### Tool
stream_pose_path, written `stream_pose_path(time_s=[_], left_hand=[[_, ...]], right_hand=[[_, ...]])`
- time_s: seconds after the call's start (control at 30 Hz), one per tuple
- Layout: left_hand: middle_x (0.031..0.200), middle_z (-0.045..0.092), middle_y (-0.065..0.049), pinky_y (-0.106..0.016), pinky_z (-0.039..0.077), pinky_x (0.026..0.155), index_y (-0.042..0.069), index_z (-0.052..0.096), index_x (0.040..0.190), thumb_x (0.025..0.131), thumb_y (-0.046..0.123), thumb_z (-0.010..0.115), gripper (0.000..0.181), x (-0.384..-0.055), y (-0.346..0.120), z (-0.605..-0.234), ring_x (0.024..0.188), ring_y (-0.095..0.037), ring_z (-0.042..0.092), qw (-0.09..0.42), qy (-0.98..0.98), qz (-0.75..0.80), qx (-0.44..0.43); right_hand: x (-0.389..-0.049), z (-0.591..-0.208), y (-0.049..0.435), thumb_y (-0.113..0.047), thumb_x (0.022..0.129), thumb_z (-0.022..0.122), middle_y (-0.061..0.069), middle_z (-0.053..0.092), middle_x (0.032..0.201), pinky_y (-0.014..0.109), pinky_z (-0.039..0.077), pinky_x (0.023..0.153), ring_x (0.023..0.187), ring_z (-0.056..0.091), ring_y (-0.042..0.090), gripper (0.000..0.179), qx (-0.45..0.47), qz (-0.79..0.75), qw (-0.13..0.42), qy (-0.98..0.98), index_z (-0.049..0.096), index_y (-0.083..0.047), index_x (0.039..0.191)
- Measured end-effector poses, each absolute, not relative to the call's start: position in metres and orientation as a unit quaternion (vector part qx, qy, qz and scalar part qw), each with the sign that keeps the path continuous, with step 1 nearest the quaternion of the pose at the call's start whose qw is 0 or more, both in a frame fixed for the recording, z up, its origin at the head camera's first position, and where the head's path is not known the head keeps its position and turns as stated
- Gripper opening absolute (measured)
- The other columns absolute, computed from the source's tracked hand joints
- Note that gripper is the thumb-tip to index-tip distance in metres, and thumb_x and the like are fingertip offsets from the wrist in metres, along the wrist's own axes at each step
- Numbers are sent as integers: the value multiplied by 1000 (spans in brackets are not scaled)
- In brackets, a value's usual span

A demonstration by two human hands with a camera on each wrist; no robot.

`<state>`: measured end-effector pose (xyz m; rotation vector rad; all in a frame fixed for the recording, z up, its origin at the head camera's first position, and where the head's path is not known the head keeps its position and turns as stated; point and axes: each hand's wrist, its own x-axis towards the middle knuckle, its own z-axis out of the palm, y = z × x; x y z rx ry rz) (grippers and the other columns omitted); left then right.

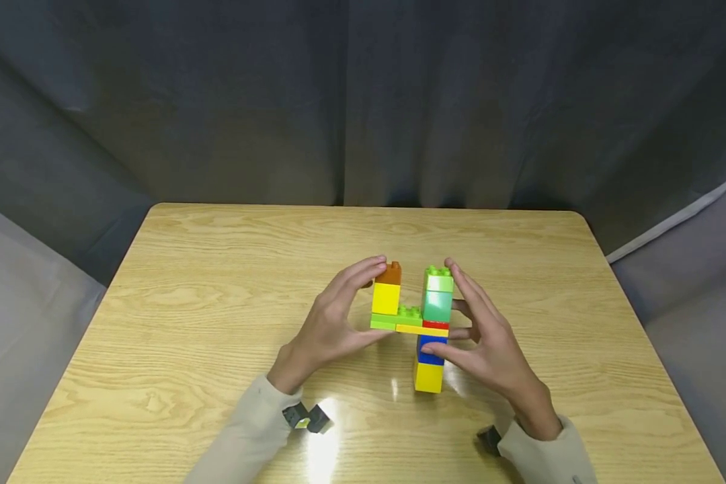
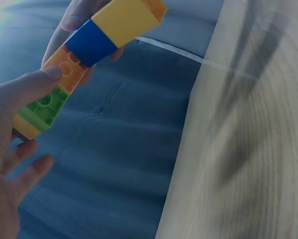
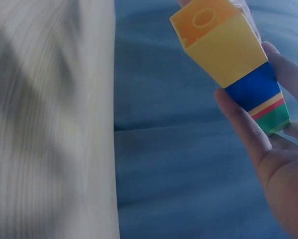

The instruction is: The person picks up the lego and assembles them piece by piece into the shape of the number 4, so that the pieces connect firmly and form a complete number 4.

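Note:
Both hands hold up one structure of toy building bricks above the table. On its left arm, a brown-orange brick (image 1: 390, 273) tops a yellow brick (image 1: 386, 299). Light green plates (image 1: 382, 320) and a yellow-orange plate (image 1: 420, 330) join it to a right column: green bricks (image 1: 437, 306) above, a blue brick (image 1: 431, 349) and a yellow brick (image 1: 428, 378) below. My left hand (image 1: 327, 319) grips the left arm, fingertips by the brown-orange brick, thumb against the underside of the plates (image 2: 66, 69). My right hand (image 1: 490, 339) grips the column, thumb on the blue brick (image 3: 253, 87).
A wood-grain table (image 1: 218, 269) with rounded far corners lies below the hands. Dark grey curtains (image 1: 339, 101) hang behind it, and lighter cloth (image 1: 24, 323) is at the sides. Small black devices (image 1: 305, 418) sit at the wrists.

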<state>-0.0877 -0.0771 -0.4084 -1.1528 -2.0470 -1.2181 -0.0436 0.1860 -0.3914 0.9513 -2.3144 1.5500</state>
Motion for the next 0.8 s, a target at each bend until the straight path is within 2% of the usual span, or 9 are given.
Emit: stream_pose_path(time_s=[0.1,0.33,0.8], left_hand=[[143,54,-22,-39,46,112,-9,50,141,60,11,103,99,-88,-80,-406,133,-34,52,249,-747,-437,-434],[135,56,-23,-40,44,114,-10,53,134,52,13,107,101,-88,-84,-402,128,-36,53,256,-751,-410,-450],[138,54,-23,-39,45,113,-10,52,137,59,16,102,96,-88,-86,-394,128,-35,51,263,-757,-385,-458]], right_hand=[[-41,-389,185,26,61,88,22,21,169,34,63,66,131,56,9,126,319,541,81,-774,20,0,164],[-38,-387,186,26,64,86,22,21,169,36,63,67,127,59,10,123,317,560,54,-763,19,-1,164],[-40,-381,182,30,67,82,23,24,167,36,63,66,127,60,10,118,304,568,55,-762,23,-1,164]])
